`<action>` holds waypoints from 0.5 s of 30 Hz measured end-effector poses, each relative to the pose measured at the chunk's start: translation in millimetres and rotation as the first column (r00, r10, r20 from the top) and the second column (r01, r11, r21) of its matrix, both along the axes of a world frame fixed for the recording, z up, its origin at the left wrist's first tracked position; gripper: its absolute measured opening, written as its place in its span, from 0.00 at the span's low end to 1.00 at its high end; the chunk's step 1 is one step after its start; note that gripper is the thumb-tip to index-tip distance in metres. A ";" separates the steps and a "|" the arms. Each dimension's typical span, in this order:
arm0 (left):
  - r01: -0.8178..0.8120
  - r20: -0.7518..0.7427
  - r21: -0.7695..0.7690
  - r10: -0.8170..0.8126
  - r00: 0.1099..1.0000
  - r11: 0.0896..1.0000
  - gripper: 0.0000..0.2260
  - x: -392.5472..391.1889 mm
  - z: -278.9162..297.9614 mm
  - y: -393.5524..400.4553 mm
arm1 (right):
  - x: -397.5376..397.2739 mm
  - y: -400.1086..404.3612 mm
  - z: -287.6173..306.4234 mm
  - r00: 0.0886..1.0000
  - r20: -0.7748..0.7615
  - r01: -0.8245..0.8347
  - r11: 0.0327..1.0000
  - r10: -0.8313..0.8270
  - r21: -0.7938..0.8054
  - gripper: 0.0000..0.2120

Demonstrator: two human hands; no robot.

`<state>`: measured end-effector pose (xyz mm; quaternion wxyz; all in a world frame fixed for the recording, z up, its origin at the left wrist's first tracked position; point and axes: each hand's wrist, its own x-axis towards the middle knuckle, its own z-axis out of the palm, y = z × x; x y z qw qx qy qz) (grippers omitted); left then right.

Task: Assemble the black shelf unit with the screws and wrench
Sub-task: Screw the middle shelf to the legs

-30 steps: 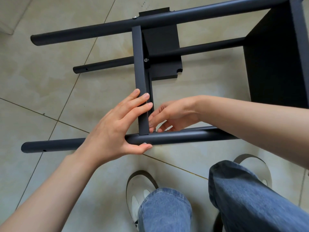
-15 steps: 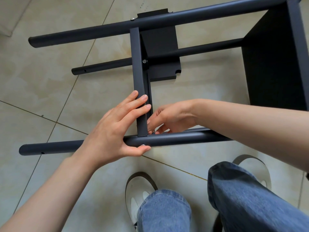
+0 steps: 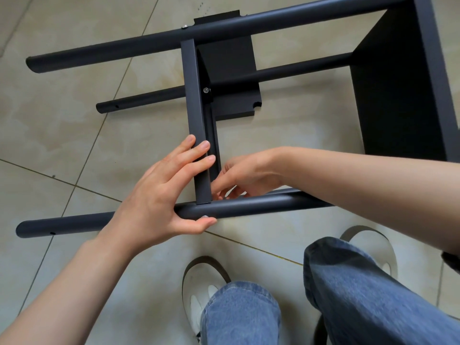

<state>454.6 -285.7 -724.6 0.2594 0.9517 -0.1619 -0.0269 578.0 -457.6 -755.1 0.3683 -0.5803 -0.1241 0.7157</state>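
Bracing the flat black metal crossbar (image 3: 196,125) against the near black round tube (image 3: 249,204), my left hand (image 3: 159,195) lies spread open with its thumb beside the silver screw head (image 3: 204,216), so my right hand (image 3: 249,174), fingers curled behind the crossbar on something I cannot tell, can work the joint.

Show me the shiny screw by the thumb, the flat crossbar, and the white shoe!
shiny screw (image 3: 204,216): head view, on its round head, on the near tube just above the thumb.
flat crossbar (image 3: 193,95): head view, on its bare upper face.
white shoe (image 3: 196,292): head view, on its toe.
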 end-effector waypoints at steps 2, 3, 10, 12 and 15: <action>0.001 0.000 -0.002 -0.001 1.000 1.000 0.38 -0.3 0.0 -0.1 | 2.1 0.0 1.0 1.000 -0.017 0.003 1.000 -0.003 -0.010 0.09; 0.000 0.000 0.000 0.000 1.000 1.000 0.38 -0.4 0.2 -0.1 | 3.8 -0.4 1.5 0.999 -0.040 0.019 1.000 -0.019 -0.007 0.09; -0.003 -0.006 0.014 0.003 1.000 1.000 0.38 -0.4 1.5 -0.5 | 2.8 3.2 1.2 0.999 -0.037 0.025 0.999 -0.026 -0.031 0.08; -0.003 -0.008 0.017 0.004 1.000 1.000 0.38 -0.6 1.7 -0.5 | 1.4 4.8 1.6 1.000 -0.027 0.011 0.998 -0.012 -0.054 0.05; -0.004 -0.009 0.017 0.004 1.000 1.000 0.38 -0.7 1.4 0.1 | 6.9 0.6 3.0 0.997 -0.073 -0.004 0.999 0.002 -0.037 0.07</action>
